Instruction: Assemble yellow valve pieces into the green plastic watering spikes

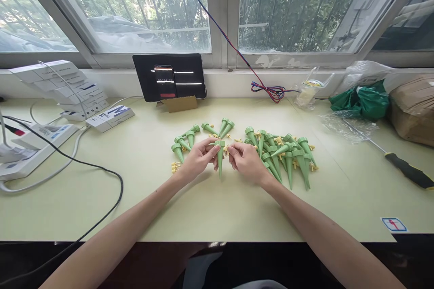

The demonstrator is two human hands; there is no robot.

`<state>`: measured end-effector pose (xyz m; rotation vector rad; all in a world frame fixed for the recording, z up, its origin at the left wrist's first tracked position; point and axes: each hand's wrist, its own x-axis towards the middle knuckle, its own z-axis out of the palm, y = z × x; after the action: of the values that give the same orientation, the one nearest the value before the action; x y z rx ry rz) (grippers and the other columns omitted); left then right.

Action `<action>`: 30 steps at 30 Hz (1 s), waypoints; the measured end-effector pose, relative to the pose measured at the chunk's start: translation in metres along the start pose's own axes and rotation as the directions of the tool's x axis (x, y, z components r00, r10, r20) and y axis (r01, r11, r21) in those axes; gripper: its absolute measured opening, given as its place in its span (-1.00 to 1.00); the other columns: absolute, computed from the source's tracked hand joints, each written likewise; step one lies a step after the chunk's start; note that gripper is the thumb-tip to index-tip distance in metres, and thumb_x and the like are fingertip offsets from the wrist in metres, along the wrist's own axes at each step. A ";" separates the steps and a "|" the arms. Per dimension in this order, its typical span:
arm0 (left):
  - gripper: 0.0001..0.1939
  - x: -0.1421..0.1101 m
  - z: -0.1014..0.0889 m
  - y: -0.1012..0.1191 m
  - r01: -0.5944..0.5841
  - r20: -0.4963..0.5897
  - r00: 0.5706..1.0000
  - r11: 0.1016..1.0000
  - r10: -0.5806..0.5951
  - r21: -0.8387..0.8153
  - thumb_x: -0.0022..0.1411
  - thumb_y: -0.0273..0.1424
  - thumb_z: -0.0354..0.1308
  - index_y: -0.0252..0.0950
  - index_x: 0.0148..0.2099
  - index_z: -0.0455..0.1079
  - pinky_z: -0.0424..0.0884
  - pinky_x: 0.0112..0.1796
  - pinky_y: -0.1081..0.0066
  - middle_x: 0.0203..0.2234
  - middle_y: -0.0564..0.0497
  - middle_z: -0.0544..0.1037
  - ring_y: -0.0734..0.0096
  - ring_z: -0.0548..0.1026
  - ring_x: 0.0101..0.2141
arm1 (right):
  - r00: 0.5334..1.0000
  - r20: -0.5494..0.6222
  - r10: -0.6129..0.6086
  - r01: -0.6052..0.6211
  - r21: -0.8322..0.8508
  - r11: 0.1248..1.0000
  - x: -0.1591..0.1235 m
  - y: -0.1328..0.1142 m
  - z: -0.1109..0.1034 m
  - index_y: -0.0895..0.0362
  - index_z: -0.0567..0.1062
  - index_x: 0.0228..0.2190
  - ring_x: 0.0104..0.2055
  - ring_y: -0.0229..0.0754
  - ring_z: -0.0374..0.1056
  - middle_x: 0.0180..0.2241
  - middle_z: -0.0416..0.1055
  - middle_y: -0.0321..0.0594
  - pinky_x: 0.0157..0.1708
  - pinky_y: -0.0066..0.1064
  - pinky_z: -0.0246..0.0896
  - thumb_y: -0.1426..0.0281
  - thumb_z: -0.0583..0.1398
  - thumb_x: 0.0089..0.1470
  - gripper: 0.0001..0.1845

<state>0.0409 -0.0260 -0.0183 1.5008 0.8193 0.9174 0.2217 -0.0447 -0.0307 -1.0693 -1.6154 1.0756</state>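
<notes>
Between the thumb and fingers of my left hand (pixel 200 157) is a green plastic spike (pixel 220 158), its ribbed cap up and its point down. My right hand (pixel 249 161) pinches a small yellow valve (pixel 226 149) against the spike's side, just below the cap; whether it is seated there I cannot tell. Right of my right hand lies a heap of green spikes (pixel 289 156), many with yellow valves on them. A smaller group of green spikes (pixel 183 141) lies behind and left of my left hand. Loose yellow pieces (pixel 175 167) lie by my left wrist.
A tablet (pixel 169 76) with a phone before it leans on the sill. White boxes (pixel 68 88) and a power strip (pixel 40 149) with cables stand left. On the right are a screwdriver (pixel 408 170), a green bag (pixel 361 99) and a brown package (pixel 413 110).
</notes>
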 end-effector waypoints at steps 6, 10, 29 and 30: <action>-0.68 0.001 -0.001 -0.005 0.069 0.034 0.997 0.992 -0.065 -0.109 0.27 -0.15 0.19 -0.32 -0.14 0.34 0.40 -0.57 0.47 -0.57 0.08 0.48 0.54 0.38 -0.64 | 0.980 -0.051 -0.193 0.173 -0.268 0.948 -0.002 -0.003 0.000 0.11 0.31 -0.56 -0.54 -0.30 0.17 -0.59 0.28 -0.33 -0.44 -0.43 0.07 0.36 0.04 0.26 -0.66; -0.69 0.002 -0.003 -0.008 0.076 0.045 0.996 0.989 -0.071 -0.126 0.28 -0.15 0.18 -0.31 -0.15 0.34 0.38 -0.58 0.48 -0.54 0.07 0.49 0.56 0.36 -0.64 | 0.973 -0.047 -0.225 0.202 -0.292 0.935 -0.002 -0.002 0.000 0.11 0.30 -0.54 -0.55 -0.30 0.11 -0.59 0.24 -0.35 -0.46 -0.43 0.01 0.37 0.03 0.27 -0.68; -0.68 -0.002 -0.007 -0.005 0.043 0.061 0.997 0.998 -0.041 -0.035 0.27 -0.18 0.21 -0.27 -0.10 0.27 0.35 -0.52 0.47 -0.60 0.16 0.43 0.52 0.41 -0.64 | 0.987 -0.032 -0.157 0.145 -0.243 0.959 -0.001 0.001 0.000 0.10 0.25 -0.57 -0.56 -0.30 0.09 -0.62 0.20 -0.37 -0.48 -0.44 -0.03 0.35 0.02 0.27 -0.65; -0.68 -0.002 -0.006 -0.004 0.034 0.062 0.998 0.999 -0.032 -0.020 0.26 -0.18 0.21 -0.26 -0.09 0.26 0.36 -0.51 0.46 -0.59 0.15 0.44 0.51 0.42 -0.63 | 0.989 -0.028 -0.147 0.136 -0.235 0.962 -0.001 0.000 0.000 0.10 0.25 -0.57 -0.57 -0.30 0.09 -0.63 0.20 -0.37 -0.48 -0.44 -0.03 0.35 0.02 0.27 -0.65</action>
<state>0.0343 -0.0243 -0.0225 1.4859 0.7857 0.8490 0.2218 -0.0458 -0.0315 -1.1018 -1.7843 0.7763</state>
